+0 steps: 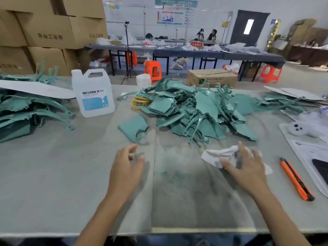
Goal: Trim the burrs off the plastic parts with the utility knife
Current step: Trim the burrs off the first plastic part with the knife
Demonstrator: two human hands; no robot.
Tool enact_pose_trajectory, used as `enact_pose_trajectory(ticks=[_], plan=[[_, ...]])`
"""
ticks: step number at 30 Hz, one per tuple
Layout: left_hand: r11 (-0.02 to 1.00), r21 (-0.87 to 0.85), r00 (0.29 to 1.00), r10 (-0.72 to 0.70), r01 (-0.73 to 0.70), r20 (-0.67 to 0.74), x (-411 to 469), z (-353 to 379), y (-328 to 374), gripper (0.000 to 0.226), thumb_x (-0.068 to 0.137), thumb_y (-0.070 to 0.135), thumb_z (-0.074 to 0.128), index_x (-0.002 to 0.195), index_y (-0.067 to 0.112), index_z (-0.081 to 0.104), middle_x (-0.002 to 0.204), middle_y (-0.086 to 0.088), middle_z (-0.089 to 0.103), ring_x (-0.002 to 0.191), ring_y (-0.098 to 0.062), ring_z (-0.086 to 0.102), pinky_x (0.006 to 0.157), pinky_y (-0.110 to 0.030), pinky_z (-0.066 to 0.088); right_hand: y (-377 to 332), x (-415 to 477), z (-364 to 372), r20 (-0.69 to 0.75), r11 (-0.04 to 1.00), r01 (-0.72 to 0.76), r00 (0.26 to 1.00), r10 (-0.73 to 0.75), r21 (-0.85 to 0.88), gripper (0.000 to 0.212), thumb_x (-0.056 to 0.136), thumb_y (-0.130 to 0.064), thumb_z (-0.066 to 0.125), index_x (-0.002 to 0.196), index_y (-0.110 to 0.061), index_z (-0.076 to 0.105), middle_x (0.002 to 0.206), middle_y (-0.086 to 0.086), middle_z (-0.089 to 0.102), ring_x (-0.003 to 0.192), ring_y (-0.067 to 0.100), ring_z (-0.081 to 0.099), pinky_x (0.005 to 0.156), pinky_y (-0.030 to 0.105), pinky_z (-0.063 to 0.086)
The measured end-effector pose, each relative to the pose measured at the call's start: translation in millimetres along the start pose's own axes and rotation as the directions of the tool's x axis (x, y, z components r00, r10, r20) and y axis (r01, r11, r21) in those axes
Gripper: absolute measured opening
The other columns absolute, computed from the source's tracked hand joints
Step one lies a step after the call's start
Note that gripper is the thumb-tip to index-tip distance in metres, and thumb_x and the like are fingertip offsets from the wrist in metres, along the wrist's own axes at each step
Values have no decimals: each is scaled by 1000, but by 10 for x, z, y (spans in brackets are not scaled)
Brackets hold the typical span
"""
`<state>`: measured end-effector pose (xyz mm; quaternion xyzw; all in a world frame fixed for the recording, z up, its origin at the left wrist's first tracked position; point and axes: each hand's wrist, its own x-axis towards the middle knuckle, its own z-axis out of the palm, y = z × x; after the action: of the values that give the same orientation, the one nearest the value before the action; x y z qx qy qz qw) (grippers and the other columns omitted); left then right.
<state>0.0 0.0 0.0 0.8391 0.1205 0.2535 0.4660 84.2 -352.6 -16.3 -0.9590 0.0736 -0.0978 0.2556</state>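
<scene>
Head view: nearer than the plastic parts pile (195,110), left hand (126,163) loosely curled and empty, right hand (247,167) spread on a white rag (220,154), utility knife (296,180) unheld at the pile's near right; a hasty sideways grab could catch its blade

Teal-green plastic parts (195,110) lie heaped mid-desk, and a second stack (26,110) in the same teal sits at the left edge. Near the right edge is an orange utility knife (295,178) with black trim. A white jug (93,94) carries a blue-and-white label, with yellow rings (140,102) beside the heap. The white cloth (229,155) shows grey smudges on the pale grey desk (53,174), which is dusted darker towards the near edge.
</scene>
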Motion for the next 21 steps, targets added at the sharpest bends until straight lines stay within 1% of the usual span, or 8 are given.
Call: enact_pose_trajectory(ticks=[3, 5, 8, 10, 13, 15, 17, 21], plan=[[979, 191, 992, -86, 67, 93, 506, 199, -130, 69, 92, 30, 65, 153, 21, 35, 146, -5, 44, 131, -22, 48, 109, -38, 40, -199, 175, 191, 33, 998, 53, 998, -54, 31, 46, 87, -49, 70, 125, -24, 64, 136, 10, 58, 127, 32, 48, 104, 45, 41], [955, 295, 972, -100, 34, 212, 765, 314, -218, 77, 92, 31, 65, 158, 25, 26, 156, -5, 35, 141, -25, 38, 114, -39, 34, -223, 209, 218, 12, 993, 106, 994, -107, 46, 25, 89, -29, 71, 109, -15, 70, 121, 10, 68, 114, 28, 55, 97, 41, 42], [908, 420, 943, -124, -18, 310, 922, 424, -454, 62, 98, 35, 58, 155, 25, 35, 157, -4, 39, 142, -26, 38, 113, -39, 36, -65, 130, 54, 19, 990, 141, 990, -141, -20, 38, 95, -46, 64, 129, -30, 58, 130, 1, 58, 119, 26, 52, 97, 45, 44], [907, 422, 961, -113, -4, 251, 994, 421, -506, 44, 102, 35, 51, 145, 25, 49, 143, -5, 57, 127, -29, 54, 99, -39, 45, 126, 99, -140, -76, 991, 42, 996, -53, -130, 51, 95, -60, 57, 140, -39, 48, 144, 0, 49, 130, 28, 47, 103, 49, 41], [907, 418, 995, 10, -53, 104, 961, 314, -476, 32, 106, 35, 41, 127, 22, 60, 109, -11, 72, 95, -34, 65, 70, -36, 43, 646, 121, -459, -219, 976, -163, 967, 130, -142, 51, 96, -51, 54, 140, -25, 54, 137, 15, 58, 124, 40, 53, 104, 58, 43], [934, 349, 997, 80, -78, 9, 868, 165, -417, 32, 107, 36, 40, 127, 22, 61, 97, -10, 72, 88, -35, 65, 67, -38, 46, 964, 128, -567, -94, 944, -251, 967, 236, -216, 53, 99, -41, 50, 147, -20, 50, 135, 22, 58, 122, 44, 54, 104, 60, 43], [972, 213, 991, 117, -102, -61, 726, -3, -353, 26, 107, 34, 42, 120, 27, 63, 92, 1, 71, 84, -27, 64, 68, -38, 46, 1157, 111, -530, -102, 914, -319, 948, 302, -251, 51, 97, -35, 54, 147, -23, 51, 131, 24, 59, 117, 46, 56, 104, 57, 44], [996, 11, 989, 90, -89, -118, 408, -286, -278, 14, 105, 34, 49, 111, 36, 62, 93, 13, 70, 88, -14, 66, 76, -39, 52, 1220, 58, -519, -166, 945, -311, 942, 293, -100, 45, 100, -42, 47, 118, -5, 65, 87, 28, 61, 80, 44, 60, 78, 58, 53]])
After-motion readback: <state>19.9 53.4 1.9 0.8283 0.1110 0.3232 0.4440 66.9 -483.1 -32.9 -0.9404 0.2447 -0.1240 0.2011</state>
